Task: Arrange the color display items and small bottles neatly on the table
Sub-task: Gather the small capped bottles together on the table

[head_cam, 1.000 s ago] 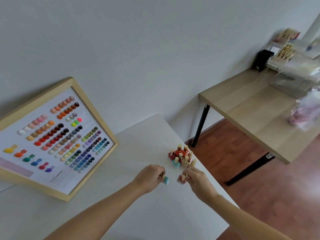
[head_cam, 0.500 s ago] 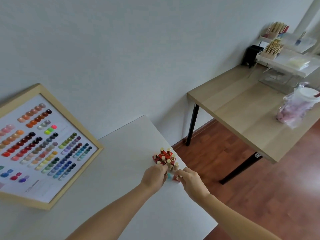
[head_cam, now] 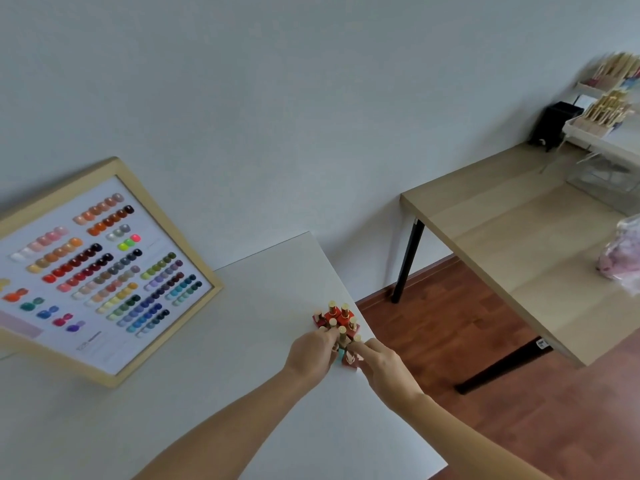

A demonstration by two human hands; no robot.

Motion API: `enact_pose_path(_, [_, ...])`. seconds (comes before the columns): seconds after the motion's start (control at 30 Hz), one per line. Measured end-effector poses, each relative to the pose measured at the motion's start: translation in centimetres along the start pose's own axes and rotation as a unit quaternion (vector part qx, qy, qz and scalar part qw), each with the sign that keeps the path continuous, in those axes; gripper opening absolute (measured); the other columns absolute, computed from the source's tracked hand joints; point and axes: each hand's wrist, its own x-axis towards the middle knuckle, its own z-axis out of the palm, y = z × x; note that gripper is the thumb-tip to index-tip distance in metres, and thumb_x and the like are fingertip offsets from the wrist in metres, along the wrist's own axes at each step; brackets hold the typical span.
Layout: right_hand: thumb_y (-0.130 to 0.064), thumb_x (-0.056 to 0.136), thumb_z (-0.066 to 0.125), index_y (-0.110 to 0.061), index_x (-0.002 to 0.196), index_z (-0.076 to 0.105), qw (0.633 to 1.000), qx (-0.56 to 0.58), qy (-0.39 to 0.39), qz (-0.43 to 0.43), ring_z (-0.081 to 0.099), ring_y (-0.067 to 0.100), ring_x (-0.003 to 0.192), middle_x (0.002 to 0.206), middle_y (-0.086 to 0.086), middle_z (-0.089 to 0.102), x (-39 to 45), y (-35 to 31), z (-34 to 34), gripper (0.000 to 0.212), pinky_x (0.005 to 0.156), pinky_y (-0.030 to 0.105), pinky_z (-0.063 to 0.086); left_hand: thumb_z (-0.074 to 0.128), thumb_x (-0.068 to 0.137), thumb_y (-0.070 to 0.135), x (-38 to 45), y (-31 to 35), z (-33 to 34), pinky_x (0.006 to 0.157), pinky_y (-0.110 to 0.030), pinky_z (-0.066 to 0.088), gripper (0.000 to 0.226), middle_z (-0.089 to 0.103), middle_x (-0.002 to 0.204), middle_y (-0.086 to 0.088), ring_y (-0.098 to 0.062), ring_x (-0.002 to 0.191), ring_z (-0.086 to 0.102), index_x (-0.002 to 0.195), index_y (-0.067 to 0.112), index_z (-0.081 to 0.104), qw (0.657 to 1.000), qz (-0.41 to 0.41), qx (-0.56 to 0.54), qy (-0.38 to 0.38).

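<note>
A cluster of small red bottles with gold caps point(head_cam: 337, 318) stands near the right edge of the white table point(head_cam: 225, 341). My left hand point(head_cam: 313, 355) and my right hand point(head_cam: 381, 362) meet at the near side of the cluster. Between them sits a teal bottle point(head_cam: 341, 352), pinched by my left fingers. A red bottle point(head_cam: 349, 361) is held under my right fingers, against the teal one. The wood-framed color display board point(head_cam: 162, 223), with rows of colored swatches, leans against the wall at the left.
The white table's right edge runs just past the bottles, with wooden floor point(head_cam: 450, 341) below. A light wood table point(head_cam: 519, 254) stands at the right, carrying a black box point(head_cam: 554, 126), a rack of bottles point(head_cam: 609, 112) and a pink bag point(head_cam: 623, 258).
Both hands moved forward with their bottles until they met the cluster. The view swung left, then back right.
</note>
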Motion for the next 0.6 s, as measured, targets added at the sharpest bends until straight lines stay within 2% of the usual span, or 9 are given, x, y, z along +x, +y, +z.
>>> enact_pose_path(0.1, [-0.015, 0.091, 0.059, -0.026, 0.129, 0.052, 1.000, 0.006, 0.013, -0.008, 0.062, 0.014, 0.084, 0.103, -0.001, 0.060, -0.6, 0.2, -0.3, 0.040, 0.074, 0.025, 0.056, 0.060, 0.092, 0.021, -0.8, -0.2, -0.5, 0.087, -0.031, 0.054, 0.039, 0.065, 0.120, -0.003, -0.022, 0.107, 0.064, 0.129, 0.017, 0.050, 1.000, -0.012, 0.003, 0.015])
enact_pose_path(0.2, [-0.015, 0.091, 0.060, -0.024, 0.126, 0.053, 1.000, 0.005, 0.018, -0.017, 0.064, 0.014, 0.082, 0.102, 0.000, 0.061, -1.3, -0.1, -0.4, 0.038, 0.073, 0.024, 0.057, 0.059, 0.091, 0.025, -2.1, -0.9, -1.7, 0.080, -0.034, 0.053, 0.036, 0.066, 0.114, -0.003, -0.024, 0.102, 0.064, 0.125, 0.018, 0.052, 0.999, -0.020, 0.004, 0.026])
enact_pose_path(0.37, [-0.010, 0.089, 0.060, -0.016, 0.113, 0.062, 0.997, 0.018, 0.046, -0.056, 0.062, 0.013, 0.073, 0.101, -0.001, 0.063, -1.8, -2.2, -0.5, 0.025, 0.069, 0.023, 0.056, 0.057, 0.091, 0.029, -5.2, -3.1, -4.4, 0.078, -0.033, 0.051, 0.032, 0.066, 0.112, -0.004, -0.025, 0.099, 0.063, 0.121, 0.019, 0.056, 0.998, -0.054, -0.012, 0.042])
enact_pose_path(0.47, [-0.011, 0.088, 0.063, -0.014, 0.109, 0.063, 0.995, 0.021, 0.054, -0.079, 0.062, 0.014, 0.077, 0.099, 0.000, 0.065, -1.9, -4.2, -0.6, 0.021, 0.070, 0.025, 0.056, 0.057, 0.090, 0.030, -7.9, -4.5, -6.3, 0.077, -0.032, 0.051, 0.030, 0.066, 0.111, -0.003, -0.022, 0.096, 0.063, 0.119, 0.019, 0.057, 0.994, -0.075, -0.020, 0.079])
enact_pose_path(0.6, [-0.010, 0.087, 0.064, -0.016, 0.105, 0.066, 0.993, 0.037, 0.049, -0.097, 0.054, 0.000, 0.077, 0.095, -0.002, 0.067, -2.2, -7.8, 0.0, 0.019, 0.071, 0.005, 0.040, 0.060, 0.089, 0.028, -13.0, -6.1, -9.0, 0.076, -0.030, 0.053, 0.028, 0.067, 0.110, 0.000, -0.017, 0.093, 0.064, 0.116, 0.021, 0.059, 0.983, -0.095, -0.049, 0.147])
